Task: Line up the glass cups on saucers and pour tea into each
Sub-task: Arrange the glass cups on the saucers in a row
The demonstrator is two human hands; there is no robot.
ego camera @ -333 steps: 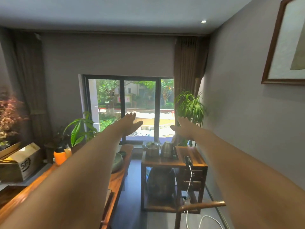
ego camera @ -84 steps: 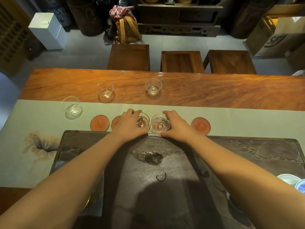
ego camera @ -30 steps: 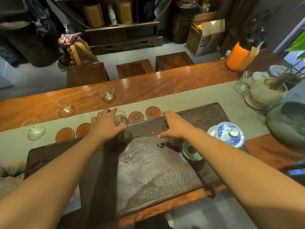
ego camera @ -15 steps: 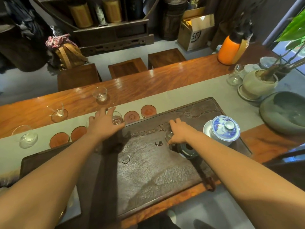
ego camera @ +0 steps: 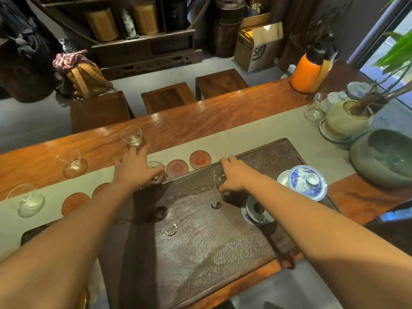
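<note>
The long wooden table (ego camera: pixel 223 112) carries a pale runner, and on it lies the dark carved tea tray (ego camera: pixel 200 241), which takes most of the near side. Along the far edge of the tray there is a row of round reddish saucers (ego camera: pixel 200 159), and I judge that the lining up is only half done, since three glass cups are not on any saucer: one (ego camera: pixel 132 136) on the bare wood beyond the row, one (ego camera: pixel 74 165) further left that looks tilted, and one (ego camera: pixel 30 200) at the far left on the runner. The left hand (ego camera: pixel 133 170) lies with spread, relaxed fingers over a glass cup (ego camera: pixel 157 173) on a saucer in the middle of the row; whether it really grips this cup I cannot tell. The right hand (ego camera: pixel 233 177) has its fingers curled round another glass cup (ego camera: pixel 219 177) and holds it over the far right part of the tray, near an empty saucer. The risks I see are these: the glass is thin and possibly wet, so it may slip from the fingers or be set off-centre on the small saucer and tip. The right forearm passes just beside the blue and white lidded bowl (ego camera: pixel 306 182) and a small strainer dish (ego camera: pixel 258 210), and a careless movement backwards could knock them. The tilted cup could roll when somebody reaches for it.
</note>
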